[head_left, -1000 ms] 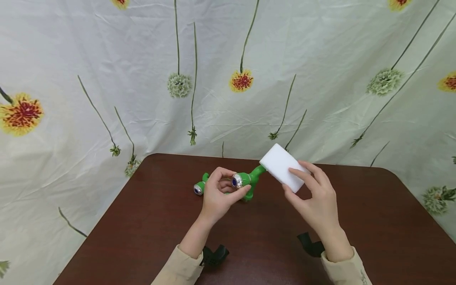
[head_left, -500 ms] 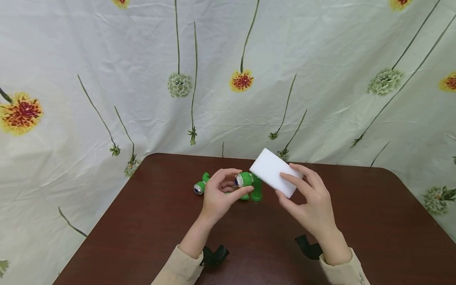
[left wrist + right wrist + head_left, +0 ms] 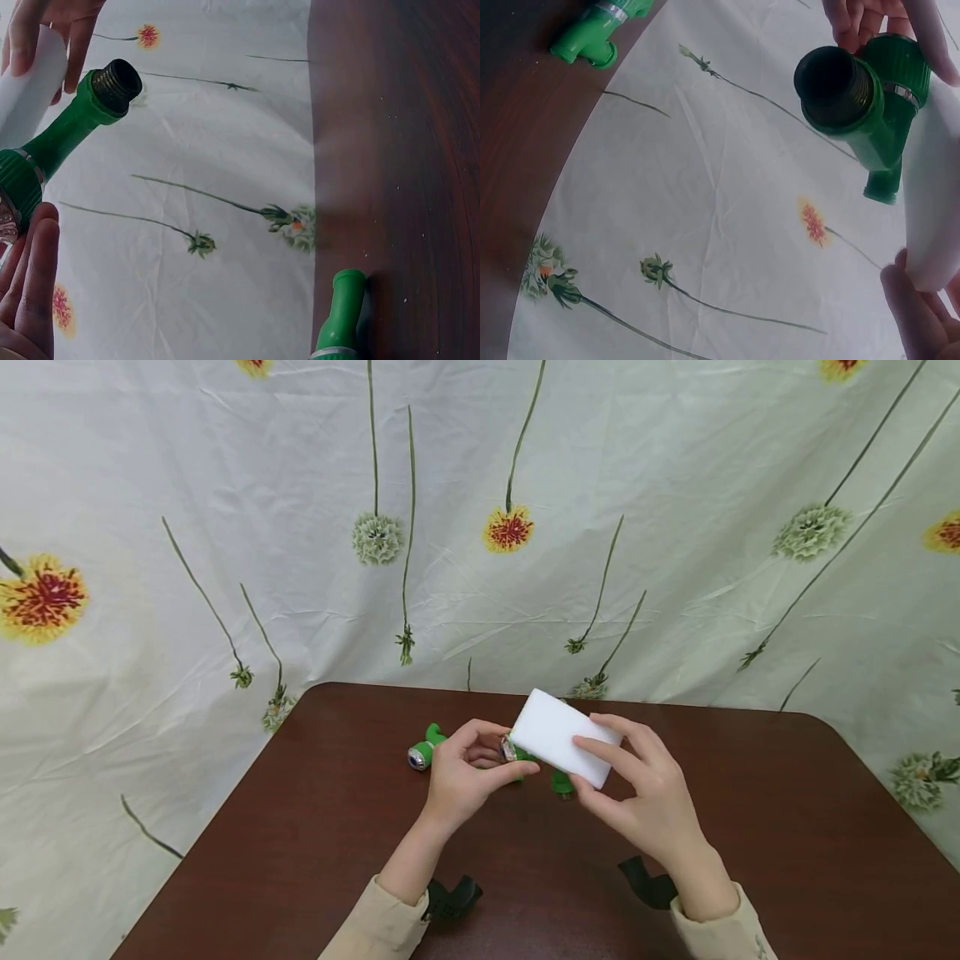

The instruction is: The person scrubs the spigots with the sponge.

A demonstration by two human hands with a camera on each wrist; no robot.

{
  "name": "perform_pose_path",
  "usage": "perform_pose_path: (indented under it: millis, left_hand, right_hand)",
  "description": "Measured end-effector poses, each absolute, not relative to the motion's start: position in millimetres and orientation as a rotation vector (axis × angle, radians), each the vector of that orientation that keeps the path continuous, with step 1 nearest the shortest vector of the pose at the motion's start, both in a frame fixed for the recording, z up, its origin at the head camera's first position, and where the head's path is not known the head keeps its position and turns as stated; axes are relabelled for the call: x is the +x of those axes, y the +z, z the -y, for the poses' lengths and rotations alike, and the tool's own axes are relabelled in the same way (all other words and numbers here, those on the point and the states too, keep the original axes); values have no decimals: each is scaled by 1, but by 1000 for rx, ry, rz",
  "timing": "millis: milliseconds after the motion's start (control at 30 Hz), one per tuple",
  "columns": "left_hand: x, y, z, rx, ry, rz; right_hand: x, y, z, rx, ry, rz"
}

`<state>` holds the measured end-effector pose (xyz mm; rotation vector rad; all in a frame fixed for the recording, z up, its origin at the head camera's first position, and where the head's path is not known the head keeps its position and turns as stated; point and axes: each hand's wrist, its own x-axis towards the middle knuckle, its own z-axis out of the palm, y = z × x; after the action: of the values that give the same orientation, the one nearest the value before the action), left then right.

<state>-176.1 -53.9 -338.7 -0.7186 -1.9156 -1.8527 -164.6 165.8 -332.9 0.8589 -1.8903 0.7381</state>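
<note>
My left hand holds a green plastic tap by its ribbed knob end, between thumb and fingers. The tap's dark threaded inlet points outward in the right wrist view. Pinched between the right hand's thumb and fingers is a white rectangular sponge. It lies against the tap's body and hides most of it in the head view. Both are held up above the table.
A second green tap with a silver and blue cap lies on the dark brown table, partly hidden behind the left hand. Black curved pieces show beside both wrists. A white flower-printed cloth hangs behind the table.
The right hand has moved the sponge left and down along the tap, covering more of its body. The tap has turned and shifted slightly; the left hand stays nearly in place.
</note>
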Motion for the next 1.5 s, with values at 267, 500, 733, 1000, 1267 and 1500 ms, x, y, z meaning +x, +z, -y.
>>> perform_pose_path:
  millis: [267, 500, 733, 1000, 1267, 1500]
  left_hand:
    - [-174, -337, 54, -683, -1879, 1945]
    - [-174, -337, 55, -712, -1879, 1940]
    - [-176, -338, 55, -690, -1878, 1930]
    - [-177, -337, 57, -631, -1867, 1914]
    - [-192, -357, 59, -576, -1887, 1886]
    - [-195, -361, 62, -560, -1892, 1853]
  right_hand:
    - [-165, -333, -167, 751, 693, 1883]
    - [-164, -335, -161, 911, 727, 1896]
    - [-167, -335, -168, 761, 674, 1903]
    - [-167, -333, -173, 667, 800, 1874]
    - [-168, -336, -173, 747, 760, 1963]
    - [-168, -334, -179, 718, 813, 1923]
